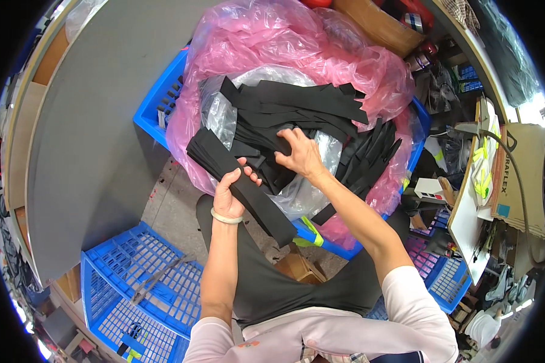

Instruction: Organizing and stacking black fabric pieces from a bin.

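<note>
My left hand (227, 198) is closed round a thick bundle of black fabric strips (265, 209), which slants from upper left to lower right. A pale bangle (226, 216) circles that wrist. To its right, my right hand (303, 156) reaches over a loose pile of black strips (297, 100). Its thumb and fingers are curved but apart, with fingertips at the strips and nothing visibly gripped. The pile lies in clear plastic (327, 151) and a pink plastic bag (248, 36), which line a blue crate (148, 115) in front of me.
A grey tabletop (85, 121) curves along the left. An empty-looking blue basket (142, 266) stands at lower left, with another blue crate (448, 278) at right. Cardboard boxes (521, 175) and a white board (466, 224) crowd the right side. A small brown carton (300, 266) sits between my legs.
</note>
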Available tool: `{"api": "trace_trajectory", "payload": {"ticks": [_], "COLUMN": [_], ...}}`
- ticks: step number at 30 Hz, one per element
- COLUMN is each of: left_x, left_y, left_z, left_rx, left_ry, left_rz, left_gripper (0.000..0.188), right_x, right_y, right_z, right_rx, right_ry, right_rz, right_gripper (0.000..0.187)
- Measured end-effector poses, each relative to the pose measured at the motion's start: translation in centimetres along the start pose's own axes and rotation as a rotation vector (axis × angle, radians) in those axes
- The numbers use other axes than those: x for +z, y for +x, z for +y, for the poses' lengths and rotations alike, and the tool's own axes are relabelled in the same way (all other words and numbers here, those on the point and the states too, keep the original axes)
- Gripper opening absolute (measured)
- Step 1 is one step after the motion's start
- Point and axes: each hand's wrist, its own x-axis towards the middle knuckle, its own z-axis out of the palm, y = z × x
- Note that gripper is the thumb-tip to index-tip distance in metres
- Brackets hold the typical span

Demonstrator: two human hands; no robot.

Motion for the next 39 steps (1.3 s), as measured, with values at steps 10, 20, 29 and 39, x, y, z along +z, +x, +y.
{"api": "trace_trajectory", "payload": {"ticks": [10,20,29,39], "left_x": [-0.4,3.7,5.2,6.3], "left_y": [0.1,-3.3,-6.0,-7.1], "left_z": [-1.2,-2.4,-4.1,-6.7], "left_rx": [0.007,0.07,0.121,0.05], "left_ry": [0.065,0.261,0.431,0.388], "left_rz": [0.104,-0.265,-0.236,-0.139], "left_gripper": [0.032,0.061,0.059,0.043], "right_x": [-6.7,-5.8,-6.6,-8.2], "right_y": [-8.6,-15.9,-19.2,-17.5], "right_z": [-9.2,-11.6,-9.9,-11.2], "right_rx": [0.056,-0.009,-0.056,0.674], "right_ry": [0.161,0.233,0.359,1.242], "right_rz": [-0.068,0.092,0.097,0.006], "right_gripper": [0.041,0.046,0.047,0.045]}}
